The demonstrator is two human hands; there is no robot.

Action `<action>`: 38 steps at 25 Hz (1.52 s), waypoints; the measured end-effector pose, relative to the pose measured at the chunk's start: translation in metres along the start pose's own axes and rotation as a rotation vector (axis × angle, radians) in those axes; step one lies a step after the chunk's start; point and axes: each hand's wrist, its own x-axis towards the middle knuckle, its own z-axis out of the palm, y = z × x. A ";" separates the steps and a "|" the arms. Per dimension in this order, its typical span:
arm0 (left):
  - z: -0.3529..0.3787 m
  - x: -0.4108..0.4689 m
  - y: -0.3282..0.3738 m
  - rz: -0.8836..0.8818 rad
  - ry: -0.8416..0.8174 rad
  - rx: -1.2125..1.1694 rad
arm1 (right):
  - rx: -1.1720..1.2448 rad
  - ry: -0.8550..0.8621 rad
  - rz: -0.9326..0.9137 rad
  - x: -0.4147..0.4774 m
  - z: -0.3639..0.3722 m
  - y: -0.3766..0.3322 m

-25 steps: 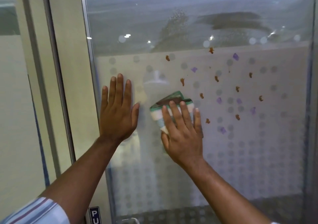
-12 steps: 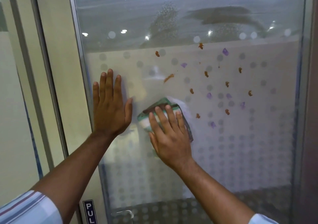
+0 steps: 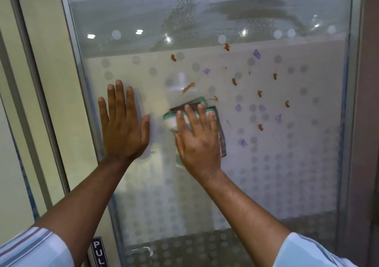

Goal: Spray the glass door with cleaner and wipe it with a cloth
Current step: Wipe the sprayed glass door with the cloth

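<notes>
The glass door [image 3: 287, 174] fills the view, frosted with a dot pattern and dotted with brown and purple smudges [image 3: 260, 127] on its right half. A misted spray patch [image 3: 184, 10] sits near the top. My right hand [image 3: 198, 141] presses a folded green, white and brown cloth [image 3: 222, 141] flat against the glass at mid-height, just below a smeared brown streak [image 3: 188, 87]. My left hand [image 3: 123, 127] lies flat and spread on the glass to the left of the cloth, holding nothing. No spray bottle is in view.
A metal door frame [image 3: 82, 106] runs down the left of the pane, with a cream wall panel [image 3: 49, 102] beyond it. A "PULL" label [image 3: 99, 251] and a door handle [image 3: 143, 250] sit at the bottom. Another frame edge [image 3: 365, 123] borders the right.
My right hand slid the cloth down and left, then back right and slightly up. One brown spot above the cloth is now smeared into a streak. My left hand stayed flat on the glass.
</notes>
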 end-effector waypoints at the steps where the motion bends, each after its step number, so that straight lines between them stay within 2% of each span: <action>1: -0.001 0.000 0.000 -0.005 0.001 -0.009 | 0.021 -0.024 -0.044 -0.009 0.000 -0.003; 5: -0.006 0.002 0.004 -0.040 -0.020 -0.052 | 0.000 -0.122 -0.146 -0.061 -0.015 0.009; 8: -0.007 -0.006 0.011 0.004 -0.044 -0.016 | -0.056 -0.115 -0.044 -0.070 -0.030 0.038; 13: 0.000 -0.030 0.036 0.029 -0.082 -0.028 | -0.088 0.006 0.130 -0.025 -0.031 0.063; 16: 0.007 -0.034 0.038 0.033 -0.072 -0.011 | -0.033 0.028 0.063 -0.015 -0.021 0.047; 19: 0.009 -0.035 0.035 0.039 -0.058 -0.017 | 0.017 -0.054 -0.079 -0.046 -0.024 0.040; 21: 0.009 -0.035 0.035 0.036 -0.056 -0.023 | -0.008 -0.080 -0.093 -0.072 -0.034 0.052; 27: 0.009 -0.035 0.037 0.024 -0.063 -0.022 | -0.035 0.014 0.158 -0.037 -0.046 0.096; 31: 0.011 -0.036 0.037 0.029 -0.053 -0.015 | -0.021 0.068 0.181 0.005 -0.039 0.085; 36: 0.012 -0.036 0.035 0.027 -0.063 -0.027 | 0.042 -0.068 0.009 -0.057 -0.047 0.071; 38: 0.012 -0.036 0.035 0.026 -0.062 -0.030 | 0.037 -0.108 0.041 -0.087 -0.059 0.082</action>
